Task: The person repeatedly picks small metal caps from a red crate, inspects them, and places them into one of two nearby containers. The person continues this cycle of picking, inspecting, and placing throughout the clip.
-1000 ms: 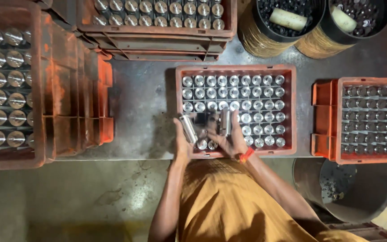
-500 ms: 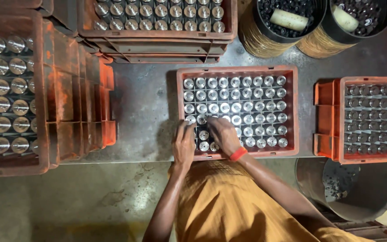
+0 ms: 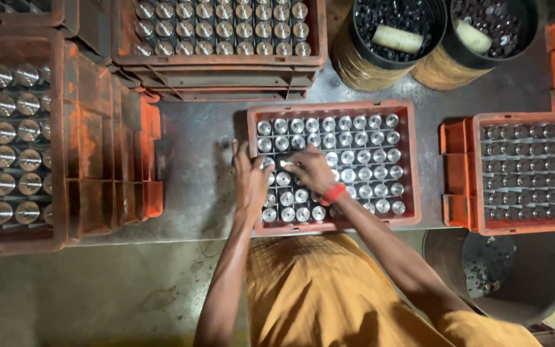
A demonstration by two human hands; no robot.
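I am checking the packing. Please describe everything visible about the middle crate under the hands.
The middle crate is a worn orange plastic tray lying flat on the grey table. A grid holds shiny metal cylinders standing upright in rows. The left hand rests on its left edge; the right hand reaches inside.

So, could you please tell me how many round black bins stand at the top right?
2: one black bin left, another right beside it, each holding dark parts and a pale cylinder. Neither is cropped out.

Bare tabletop between stacked crates and centre crate
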